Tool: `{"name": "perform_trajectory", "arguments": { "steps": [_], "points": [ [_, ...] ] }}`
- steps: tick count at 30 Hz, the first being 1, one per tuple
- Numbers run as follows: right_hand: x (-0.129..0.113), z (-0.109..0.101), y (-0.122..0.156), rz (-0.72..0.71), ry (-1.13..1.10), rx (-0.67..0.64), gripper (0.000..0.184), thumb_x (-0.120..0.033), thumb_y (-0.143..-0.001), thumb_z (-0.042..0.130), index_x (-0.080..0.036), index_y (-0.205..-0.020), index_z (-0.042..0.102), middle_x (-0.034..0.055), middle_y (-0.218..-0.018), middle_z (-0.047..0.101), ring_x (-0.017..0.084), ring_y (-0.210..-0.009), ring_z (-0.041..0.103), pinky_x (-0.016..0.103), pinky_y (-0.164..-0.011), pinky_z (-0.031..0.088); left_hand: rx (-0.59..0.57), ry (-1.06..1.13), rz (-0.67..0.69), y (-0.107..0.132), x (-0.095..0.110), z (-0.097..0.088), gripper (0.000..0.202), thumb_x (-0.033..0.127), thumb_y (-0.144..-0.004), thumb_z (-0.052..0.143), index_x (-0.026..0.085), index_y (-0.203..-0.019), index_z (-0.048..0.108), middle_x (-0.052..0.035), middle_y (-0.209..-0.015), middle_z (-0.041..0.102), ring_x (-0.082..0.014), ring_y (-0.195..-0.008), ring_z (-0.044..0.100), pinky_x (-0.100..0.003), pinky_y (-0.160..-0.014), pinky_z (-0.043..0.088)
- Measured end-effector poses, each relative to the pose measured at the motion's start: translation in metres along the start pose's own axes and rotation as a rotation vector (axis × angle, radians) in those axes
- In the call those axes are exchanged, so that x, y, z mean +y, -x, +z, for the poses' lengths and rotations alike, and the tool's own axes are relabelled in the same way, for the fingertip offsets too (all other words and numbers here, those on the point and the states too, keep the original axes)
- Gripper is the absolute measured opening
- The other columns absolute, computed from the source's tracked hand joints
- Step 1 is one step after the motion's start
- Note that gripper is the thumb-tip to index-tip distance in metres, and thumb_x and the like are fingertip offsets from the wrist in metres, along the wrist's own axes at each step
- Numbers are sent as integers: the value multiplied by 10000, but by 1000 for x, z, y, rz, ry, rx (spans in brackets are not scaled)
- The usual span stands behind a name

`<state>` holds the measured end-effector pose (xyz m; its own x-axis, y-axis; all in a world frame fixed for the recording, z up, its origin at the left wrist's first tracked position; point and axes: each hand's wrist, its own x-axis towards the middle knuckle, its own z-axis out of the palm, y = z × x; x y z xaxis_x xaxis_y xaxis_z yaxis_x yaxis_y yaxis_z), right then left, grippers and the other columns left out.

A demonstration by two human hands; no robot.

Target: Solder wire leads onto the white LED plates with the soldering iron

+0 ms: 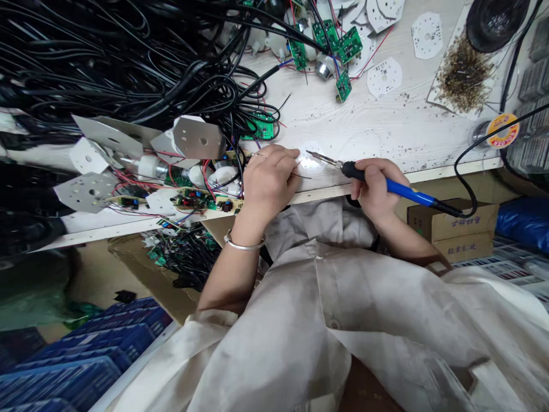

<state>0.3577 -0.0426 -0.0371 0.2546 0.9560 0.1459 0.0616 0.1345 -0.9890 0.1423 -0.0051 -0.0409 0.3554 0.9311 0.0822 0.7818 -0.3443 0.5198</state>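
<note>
A soldering iron (388, 186) with a blue handle and black grip is held in my right hand (380, 186), its fingers closed round the grip. The iron's metal tip points left, over a white LED circuit board (311, 159) lying on the bench. My left hand (271, 180), with a ring and a bangle, is closed at the board's left side. Thin red and dark wires (303, 175) stick out from its fingertips; the rest of them is hidden beneath the hand. Left of that hand lie several lamp assemblies (193, 171) with metal plates, wires and small circuit boards.
A heap of black cables (141, 68) covers the bench's left. Green circuit boards (349, 44) and white LED boards (385, 77) lie at the back. A solder spool (502, 130) stands right, near a debris-covered card (463, 74). The iron's cord (465, 151) loops over the bench edge.
</note>
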Motion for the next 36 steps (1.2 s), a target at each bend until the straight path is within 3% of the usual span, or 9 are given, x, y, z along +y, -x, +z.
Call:
{"name": "perform_trajectory", "arguments": {
  "steps": [4,7,11,17,22,26,32,36],
  "points": [
    [4,-18,-18,-184,-2,254,266,-497,-937,630,-252,-865,707,-87,-552,540,64,-349,497,218,-336,342,10,-17,34,1,-3,-1,161,223,-894,537,209,-915,696,-57,-1124,761,-260,-1103,671,-436,-1000,520],
    [10,-45,-45,-238,192,465,374,-613,-919,598,-246,-931,667,-73,-646,555,58,-405,517,229,-409,414,72,-41,91,2,-8,0,118,234,-892,564,224,-900,681,-42,-1106,769,-251,-1062,693,-414,-967,541],
    [23,-81,-77,-241,434,609,489,-696,-916,526,-230,-998,653,-73,-632,533,73,-450,546,262,-531,511,162,-45,188,0,-14,3,69,227,-897,603,230,-906,671,-54,-1084,780,-247,-1011,713,-396,-918,563],
    [41,-96,-87,-308,562,579,438,-594,-994,456,-220,-1079,666,-59,-647,572,89,-484,600,285,-588,563,127,-37,249,4,-8,-8,118,237,-942,596,238,-1036,666,-61,-1138,772,-260,-1070,721,-415,-937,583],
    [46,-98,-88,-316,604,533,403,-559,-1005,465,-225,-1096,670,-59,-648,604,89,-493,615,275,-591,568,71,41,348,8,-3,-26,281,191,-939,632,228,-1217,623,-124,-1216,744,-297,-1111,709,-511,-1023,560],
    [45,-97,-90,-269,598,502,426,-577,-999,460,-224,-1111,672,-54,-662,617,90,-518,634,268,-602,568,94,-34,431,6,-4,-31,220,142,-940,627,214,-1147,650,-103,-1092,772,-285,-1011,729,-532,-1030,535],
    [38,-94,-90,-242,540,538,442,-619,-947,535,-217,-1052,685,-64,-624,613,93,-500,633,270,-599,580,172,-93,474,2,-6,-23,117,168,-937,663,206,-1047,676,-55,-938,760,-219,-875,709,-446,-1016,533],
    [27,-85,-80,-239,400,538,401,-592,-952,545,-224,-1049,673,-63,-635,624,94,-464,621,253,-498,543,245,-55,309,0,-3,-17,82,223,-953,653,222,-1021,698,-32,-879,736,-181,-803,672,-304,-762,548]
  ]
}}
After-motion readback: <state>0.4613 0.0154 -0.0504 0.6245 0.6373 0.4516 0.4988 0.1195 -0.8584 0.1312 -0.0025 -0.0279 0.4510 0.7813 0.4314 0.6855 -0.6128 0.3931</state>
